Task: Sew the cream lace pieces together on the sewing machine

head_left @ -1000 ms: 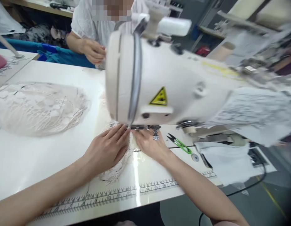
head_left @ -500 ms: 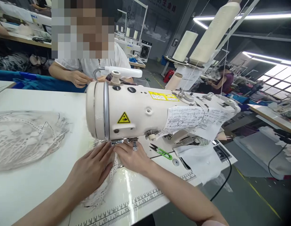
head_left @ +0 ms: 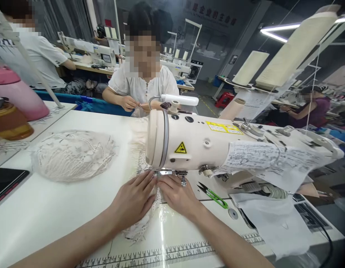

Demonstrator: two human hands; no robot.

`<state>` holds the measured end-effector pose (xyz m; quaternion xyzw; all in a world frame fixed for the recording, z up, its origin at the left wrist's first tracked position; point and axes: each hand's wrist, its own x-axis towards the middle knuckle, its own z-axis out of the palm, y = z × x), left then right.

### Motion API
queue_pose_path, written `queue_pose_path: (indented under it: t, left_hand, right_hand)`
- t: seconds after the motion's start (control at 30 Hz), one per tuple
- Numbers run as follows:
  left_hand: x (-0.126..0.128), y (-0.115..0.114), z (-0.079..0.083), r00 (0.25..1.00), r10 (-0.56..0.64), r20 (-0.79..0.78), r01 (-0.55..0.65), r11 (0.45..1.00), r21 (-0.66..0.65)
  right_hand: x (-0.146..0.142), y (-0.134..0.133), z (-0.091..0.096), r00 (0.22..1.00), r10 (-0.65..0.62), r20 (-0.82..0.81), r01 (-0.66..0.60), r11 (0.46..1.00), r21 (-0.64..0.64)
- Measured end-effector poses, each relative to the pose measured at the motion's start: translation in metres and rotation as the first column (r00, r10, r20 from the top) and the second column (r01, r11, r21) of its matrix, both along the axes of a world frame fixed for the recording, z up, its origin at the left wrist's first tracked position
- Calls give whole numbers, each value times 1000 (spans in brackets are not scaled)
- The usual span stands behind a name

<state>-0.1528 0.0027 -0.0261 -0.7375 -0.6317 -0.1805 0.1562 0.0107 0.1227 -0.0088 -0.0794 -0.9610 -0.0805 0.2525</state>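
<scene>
The desk (head_left: pixel 85 208) carries a sewing machine (head_left: pixel 186 136), which hides the needle. Lace fabric (head_left: pixel 138 227) runs from under it toward the desk's ruler-marked front edge, partly covered by the left hand (head_left: pixel 133 201) and right hand (head_left: pixel 176 193); fingertips obscured, I cannot tell either grip's state.

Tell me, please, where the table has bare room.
One wide bare patch lies between the phone, lace heap and left forearm; a narrower one between heap and the fringed lace beside the sewing machine. Right of the right hand is crowded: green thread snips, metal disc, white cloth.
</scene>
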Motion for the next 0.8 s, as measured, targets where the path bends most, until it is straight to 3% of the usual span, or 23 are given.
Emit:
queue_pose_path:
  t: [0.3, 0.53, 0.8]
  left_hand:
    - [1, -1, 0, 999, 7, -35, -7, 1000, 1]
    - [2, 0, 0, 998, 19, -57, -19, 1000, 12]
    - [3, 0, -3, 999, 12, 34, -13, 999, 35]
  right_hand:
    - [-1, 1, -1, 1000, 21, -14, -21, 1000, -2]
    - [-1, 2, 1, 999, 42, -14, -43, 994, -96]
    - [-1, 4, 0, 998, 57, 2, -56, 991, -121]
